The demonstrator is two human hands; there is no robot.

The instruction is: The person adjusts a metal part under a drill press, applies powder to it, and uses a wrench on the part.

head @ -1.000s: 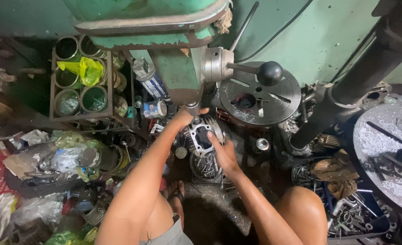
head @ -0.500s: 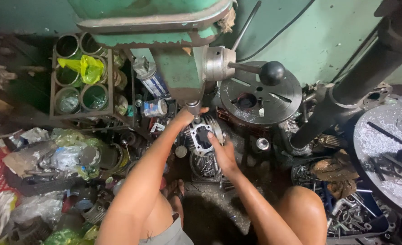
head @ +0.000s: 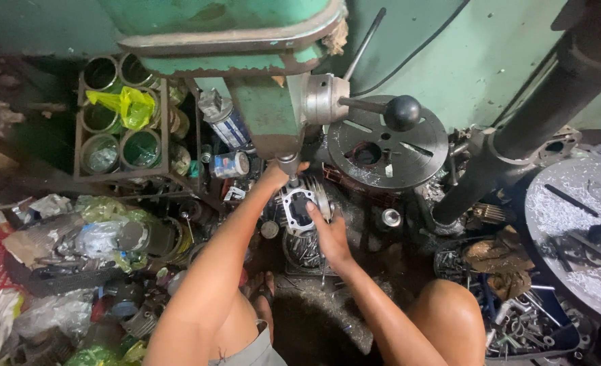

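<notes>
Finned engine cylinder (head: 300, 207) sits under the green drill press (head: 259, 108) spindle, just beside the round slotted drill table (head: 388, 146). Left hand (head: 280, 173) at the cylinder's top edge by the chuck; can't tell if its grip is clenched. Right hand (head: 331, 234) pressed flat on the cylinder's lower right side, fingers spread.

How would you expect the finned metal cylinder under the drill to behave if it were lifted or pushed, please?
The finned metal cylinder looks like solid cast metal, so probably stiff and heavy for its size. Its thin fins may chip if knocked. Both the left hand and the right hand brace it, suggesting it could shift.
</notes>
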